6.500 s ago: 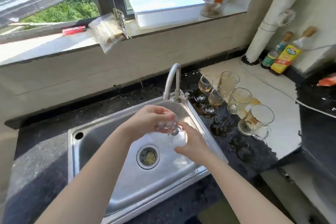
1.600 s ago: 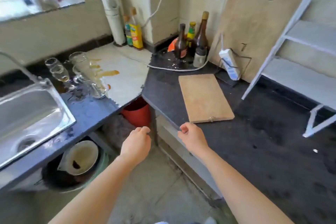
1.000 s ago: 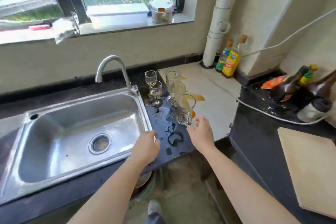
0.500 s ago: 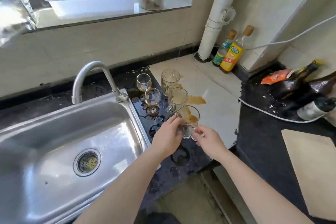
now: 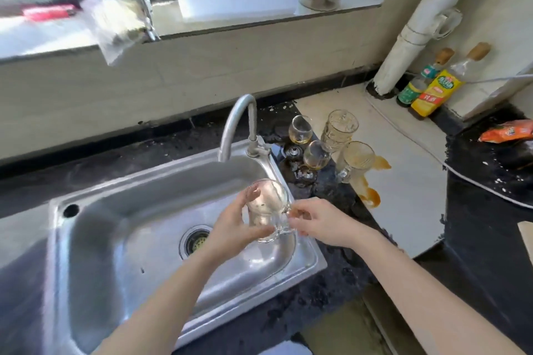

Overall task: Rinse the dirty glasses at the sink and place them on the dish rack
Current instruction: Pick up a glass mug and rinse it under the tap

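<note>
left hand (image 5: pixel 230 229) is curled round the body of the glass mug (image 5: pixel 266 204), and the mug's handle is pinched by the right hand (image 5: pixel 323 225); the mug is held over the right end of the sink (image 5: pixel 95 253), just below the faucet (image 5: pixel 236 121). rinsing is judged to be only beginning: no water is seen running, so the tap must be opened. half a second earlier the mug was being lifted from among the other dirty glasses (image 5: pixel 339 130) on the counter.
</note>
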`<state>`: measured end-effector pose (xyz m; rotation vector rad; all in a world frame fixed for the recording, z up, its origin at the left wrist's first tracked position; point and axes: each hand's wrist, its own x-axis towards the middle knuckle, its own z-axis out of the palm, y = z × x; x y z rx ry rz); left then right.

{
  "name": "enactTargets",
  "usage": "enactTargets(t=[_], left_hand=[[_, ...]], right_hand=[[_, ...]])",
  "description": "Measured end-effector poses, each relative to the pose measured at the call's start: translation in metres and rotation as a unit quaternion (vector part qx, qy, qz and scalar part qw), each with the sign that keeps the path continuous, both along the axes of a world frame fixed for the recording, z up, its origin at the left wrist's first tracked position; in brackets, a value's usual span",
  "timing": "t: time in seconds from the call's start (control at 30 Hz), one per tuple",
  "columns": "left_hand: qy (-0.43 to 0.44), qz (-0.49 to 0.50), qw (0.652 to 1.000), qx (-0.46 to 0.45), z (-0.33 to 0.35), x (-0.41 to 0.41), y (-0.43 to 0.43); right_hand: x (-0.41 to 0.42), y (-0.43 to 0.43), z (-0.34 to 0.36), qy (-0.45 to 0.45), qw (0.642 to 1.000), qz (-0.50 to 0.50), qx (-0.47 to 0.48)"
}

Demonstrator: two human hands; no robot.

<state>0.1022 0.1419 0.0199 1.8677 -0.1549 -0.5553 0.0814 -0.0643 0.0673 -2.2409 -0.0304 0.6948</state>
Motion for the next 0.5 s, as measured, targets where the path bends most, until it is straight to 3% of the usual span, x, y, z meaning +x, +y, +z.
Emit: enactTargets(t=[0.23, 0.33, 0.43, 0.5], left_hand=[[0.011, 0.074, 0.997, 0.031, -0.019, 0.025, 0.062], [0.017, 0.122, 0.991, 0.054, -0.027, 0.031, 0.072], [-0.005, 0.143, 0.985, 0.098, -0.031, 0.037, 0.072], [-0.024, 0.144, 0.981, 0.131, -0.033, 0.04, 0.072]], right_hand=[[0.043, 0.071, -0.028, 0.011, 0.999, -0.01, 0.028], [0.069, 0.077, -0.031, 0.027, 0.995, -0.085, 0.036], [0.105, 0.072, -0.03, -0.098, 0.977, -0.172, -0.078], [0.131, 0.07, -0.031, -0.155, 0.957, -0.166, -0.18]])
